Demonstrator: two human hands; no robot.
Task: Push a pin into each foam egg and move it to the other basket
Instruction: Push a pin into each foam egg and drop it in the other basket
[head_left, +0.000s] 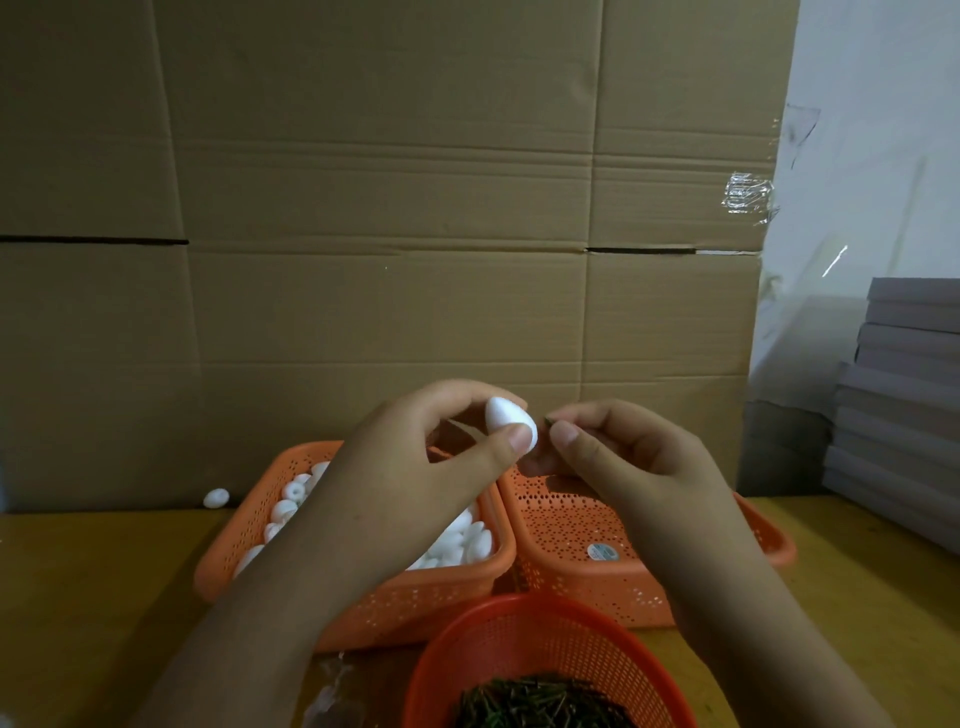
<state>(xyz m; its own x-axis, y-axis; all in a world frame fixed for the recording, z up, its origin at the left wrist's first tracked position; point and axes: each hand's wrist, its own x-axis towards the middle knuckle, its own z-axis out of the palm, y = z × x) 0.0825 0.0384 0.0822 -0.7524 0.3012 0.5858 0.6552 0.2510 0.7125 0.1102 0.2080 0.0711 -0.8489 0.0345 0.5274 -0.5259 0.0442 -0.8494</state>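
I see the left hand pinching a foam egg between thumb and fingers, above the baskets, its long axis slanting down toward the right hand. That hand's thumb and forefinger nip a dark pin just beside the egg's lower end.

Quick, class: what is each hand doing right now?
Left hand: closed on a white foam egg.
Right hand: fingertips pinched on a small dark pin, beside the egg's tip.
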